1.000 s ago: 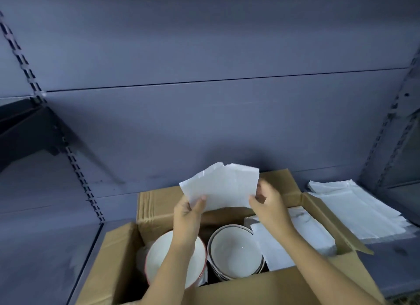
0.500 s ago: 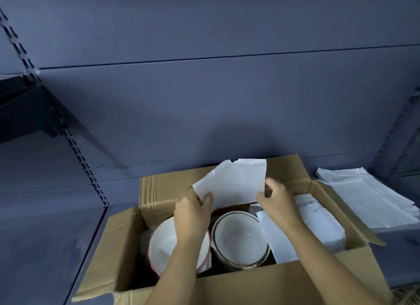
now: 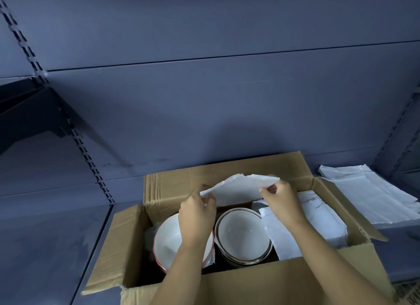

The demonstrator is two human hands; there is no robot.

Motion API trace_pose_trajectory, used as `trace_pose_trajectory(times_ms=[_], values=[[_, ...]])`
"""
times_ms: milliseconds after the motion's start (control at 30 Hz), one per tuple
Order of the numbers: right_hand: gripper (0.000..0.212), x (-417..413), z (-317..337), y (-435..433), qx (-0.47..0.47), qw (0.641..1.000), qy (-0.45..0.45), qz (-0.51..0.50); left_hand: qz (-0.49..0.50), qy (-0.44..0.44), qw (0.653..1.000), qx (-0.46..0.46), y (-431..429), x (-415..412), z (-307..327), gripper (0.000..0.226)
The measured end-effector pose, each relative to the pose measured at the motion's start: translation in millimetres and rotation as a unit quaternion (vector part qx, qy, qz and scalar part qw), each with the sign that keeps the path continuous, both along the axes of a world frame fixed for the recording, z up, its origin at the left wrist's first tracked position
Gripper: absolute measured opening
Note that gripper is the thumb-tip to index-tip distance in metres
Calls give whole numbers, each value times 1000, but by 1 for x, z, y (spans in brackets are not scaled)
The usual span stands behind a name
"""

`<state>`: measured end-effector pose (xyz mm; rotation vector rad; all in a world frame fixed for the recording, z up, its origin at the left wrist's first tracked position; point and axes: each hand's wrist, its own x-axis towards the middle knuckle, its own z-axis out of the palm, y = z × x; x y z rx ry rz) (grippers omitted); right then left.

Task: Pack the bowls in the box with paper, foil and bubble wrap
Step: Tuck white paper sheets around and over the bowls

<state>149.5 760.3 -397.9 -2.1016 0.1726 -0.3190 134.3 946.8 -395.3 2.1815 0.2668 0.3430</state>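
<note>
An open cardboard box [image 3: 261, 284] stands on a grey shelf. Inside it, a white bowl with a red rim [image 3: 168, 238] lies at the left and a stack of white bowls with dark rims [image 3: 243, 234] beside it in the middle. White paper sheets [image 3: 318, 216] fill the box's right side. My left hand [image 3: 196, 216] and my right hand [image 3: 281, 200] each pinch an edge of one white paper sheet [image 3: 238, 188], which is held tilted over the bowls near the box's back wall.
A pile of white paper sheets [image 3: 368, 191] lies on the shelf right of the box. The box's flaps [image 3: 113, 247] stand open on all sides. A grey back panel [image 3: 204, 111] rises close behind, with slotted uprights [image 3: 75, 136] at left and right.
Both hands have lowered the paper sheet and tipped it flatter, bringing it down towards the bowls inside the box. The bowls have not moved.
</note>
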Motion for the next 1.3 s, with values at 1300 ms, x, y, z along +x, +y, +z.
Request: trace_pose_trajectory(times_ms=[1300], values=[[24,3,-12,-3,-127,990,24,50,-48,58,984,159,4,8,-15,22]])
